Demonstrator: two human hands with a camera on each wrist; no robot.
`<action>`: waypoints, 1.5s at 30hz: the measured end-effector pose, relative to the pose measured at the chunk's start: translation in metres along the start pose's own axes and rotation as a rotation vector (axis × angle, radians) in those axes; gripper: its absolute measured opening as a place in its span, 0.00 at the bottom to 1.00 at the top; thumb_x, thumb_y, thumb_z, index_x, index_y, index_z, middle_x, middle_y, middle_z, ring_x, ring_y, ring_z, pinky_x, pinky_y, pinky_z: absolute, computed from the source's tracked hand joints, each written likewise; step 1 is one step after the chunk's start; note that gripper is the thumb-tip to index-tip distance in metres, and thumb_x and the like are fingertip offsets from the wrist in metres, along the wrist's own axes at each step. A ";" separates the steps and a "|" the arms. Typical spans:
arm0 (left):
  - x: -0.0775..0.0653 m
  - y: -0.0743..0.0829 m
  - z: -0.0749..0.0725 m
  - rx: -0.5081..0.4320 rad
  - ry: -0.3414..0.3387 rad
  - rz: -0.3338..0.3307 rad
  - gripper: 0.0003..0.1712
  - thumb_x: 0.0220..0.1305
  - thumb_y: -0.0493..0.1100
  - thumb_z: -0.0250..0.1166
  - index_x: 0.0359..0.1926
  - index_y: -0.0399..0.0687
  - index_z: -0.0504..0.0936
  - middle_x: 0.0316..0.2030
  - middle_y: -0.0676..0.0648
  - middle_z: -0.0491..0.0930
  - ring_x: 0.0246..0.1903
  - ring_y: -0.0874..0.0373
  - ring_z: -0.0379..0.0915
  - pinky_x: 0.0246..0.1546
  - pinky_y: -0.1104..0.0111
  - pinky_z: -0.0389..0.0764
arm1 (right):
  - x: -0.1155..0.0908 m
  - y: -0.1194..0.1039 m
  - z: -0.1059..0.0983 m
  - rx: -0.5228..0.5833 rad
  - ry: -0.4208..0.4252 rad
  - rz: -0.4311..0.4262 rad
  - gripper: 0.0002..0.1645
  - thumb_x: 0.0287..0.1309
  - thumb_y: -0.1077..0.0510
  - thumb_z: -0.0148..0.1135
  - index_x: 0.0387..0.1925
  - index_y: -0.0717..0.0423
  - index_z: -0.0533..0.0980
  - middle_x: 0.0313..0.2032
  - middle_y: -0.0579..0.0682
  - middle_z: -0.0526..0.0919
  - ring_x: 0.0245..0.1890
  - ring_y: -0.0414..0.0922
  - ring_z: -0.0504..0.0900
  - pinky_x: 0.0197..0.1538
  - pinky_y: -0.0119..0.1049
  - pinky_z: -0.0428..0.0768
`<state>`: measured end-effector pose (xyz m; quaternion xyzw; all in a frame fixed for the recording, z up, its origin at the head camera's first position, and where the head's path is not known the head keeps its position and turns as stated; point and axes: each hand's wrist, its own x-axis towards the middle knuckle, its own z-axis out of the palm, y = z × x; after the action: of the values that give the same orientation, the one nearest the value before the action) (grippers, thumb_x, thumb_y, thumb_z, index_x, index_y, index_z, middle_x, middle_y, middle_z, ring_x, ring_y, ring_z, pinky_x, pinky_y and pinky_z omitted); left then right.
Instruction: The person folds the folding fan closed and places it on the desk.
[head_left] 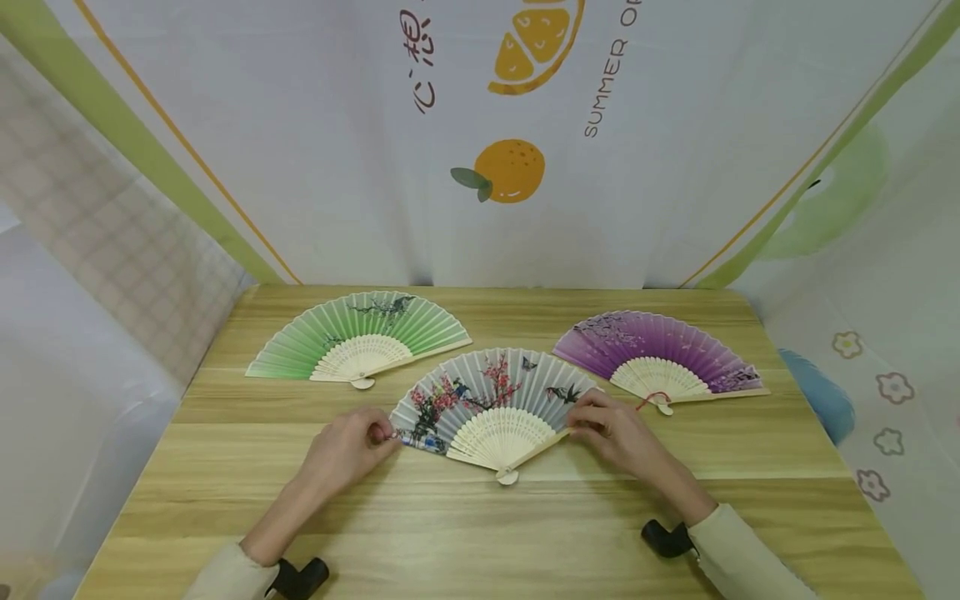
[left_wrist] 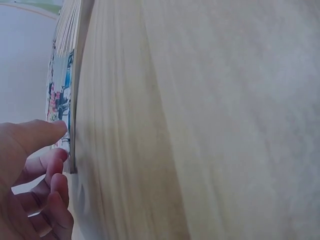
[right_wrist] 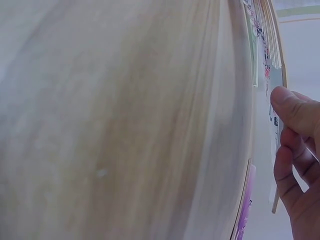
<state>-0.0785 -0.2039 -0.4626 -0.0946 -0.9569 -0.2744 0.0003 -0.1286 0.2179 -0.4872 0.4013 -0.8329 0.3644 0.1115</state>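
Note:
A white folding fan [head_left: 480,396] with red blossoms, birds and a butterfly is spread out at the middle of the wooden table, its pivot toward the near edge. At its left end, my left hand [head_left: 348,446] pinches the outer edge between thumb and fingertips. My right hand [head_left: 618,433] pinches the other end by its pale outer rib. In the right wrist view the thumb [right_wrist: 285,97] lies across that rib, and the rib's tip sticks out past the fingers. The left wrist view has the thumb [left_wrist: 52,131] on the fan's printed end.
Behind on the left lies a spread green folding fan [head_left: 360,333]; behind on the right, a spread purple one [head_left: 663,354] with a red cord. The wooden table [head_left: 480,542] ends at a white cloth backdrop [head_left: 337,167]. A blue object [head_left: 821,396] shows past the right edge.

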 end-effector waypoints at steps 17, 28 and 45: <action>0.000 -0.006 -0.006 -0.076 0.012 -0.076 0.11 0.60 0.49 0.76 0.29 0.50 0.85 0.24 0.57 0.78 0.24 0.62 0.72 0.29 0.63 0.77 | 0.006 -0.003 -0.011 -0.049 0.049 0.014 0.17 0.46 0.72 0.78 0.34 0.51 0.86 0.38 0.41 0.81 0.34 0.38 0.79 0.34 0.23 0.75; 0.007 -0.001 0.003 -0.243 -0.035 -0.068 0.12 0.64 0.49 0.73 0.39 0.44 0.88 0.31 0.54 0.83 0.31 0.62 0.79 0.36 0.63 0.81 | 0.013 -0.006 -0.013 -0.063 0.060 0.032 0.16 0.46 0.72 0.78 0.33 0.51 0.85 0.38 0.41 0.79 0.33 0.38 0.76 0.32 0.26 0.75; 0.028 0.019 0.020 -0.955 -0.254 -0.198 0.19 0.74 0.44 0.63 0.51 0.28 0.80 0.46 0.36 0.85 0.39 0.51 0.82 0.29 0.71 0.81 | 0.025 -0.007 -0.008 -0.037 0.093 -0.001 0.16 0.46 0.73 0.78 0.34 0.53 0.85 0.38 0.44 0.80 0.31 0.39 0.78 0.30 0.29 0.78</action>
<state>-0.1012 -0.1723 -0.4678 -0.0258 -0.7215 -0.6666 -0.1855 -0.1404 0.2064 -0.4658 0.3820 -0.8333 0.3671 0.1578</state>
